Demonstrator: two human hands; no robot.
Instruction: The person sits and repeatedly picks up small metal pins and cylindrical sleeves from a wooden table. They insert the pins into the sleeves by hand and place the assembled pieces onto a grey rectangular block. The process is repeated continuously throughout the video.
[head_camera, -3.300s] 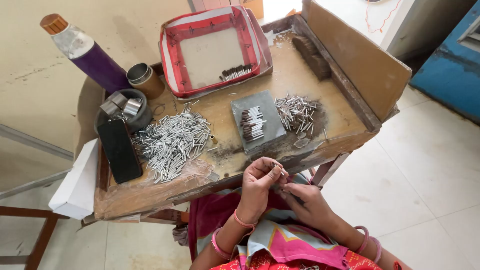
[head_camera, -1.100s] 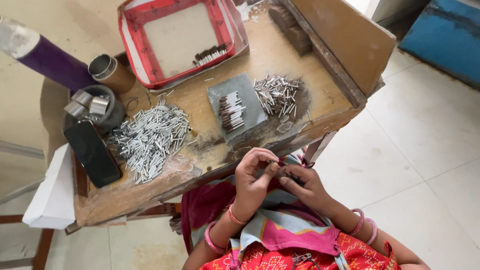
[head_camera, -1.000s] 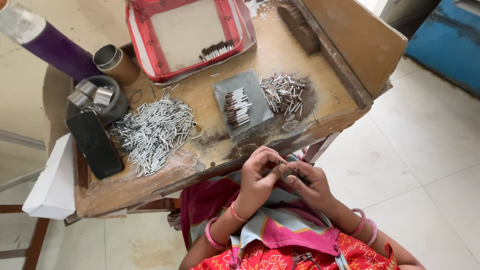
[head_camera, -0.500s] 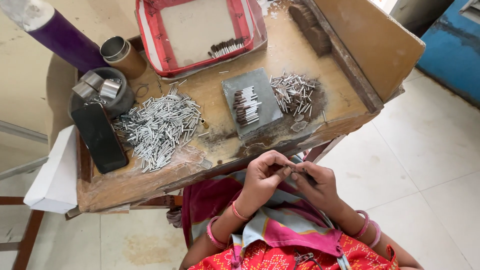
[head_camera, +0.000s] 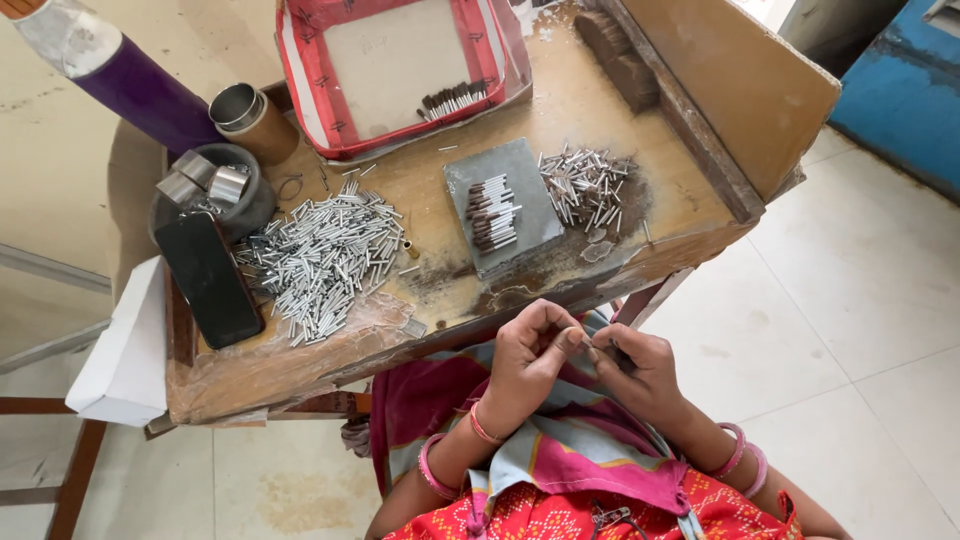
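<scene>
Thin silvery tube (head_camera: 590, 343) (mostly hidden) pinched between both hands' fingers (head_camera: 572, 338).

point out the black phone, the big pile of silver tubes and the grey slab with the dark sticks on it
black phone (head_camera: 210, 280), head view, middle of its screen
pile of silver tubes (head_camera: 325, 255), head view, centre of the heap
grey slab (head_camera: 535, 205), head view, bare right part

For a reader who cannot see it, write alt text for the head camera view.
A person's left hand and right hand meet fingertip to fingertip below a worn wooden table holding a large pile of small metal tubes, a grey slab and a red-rimmed tray.
</scene>
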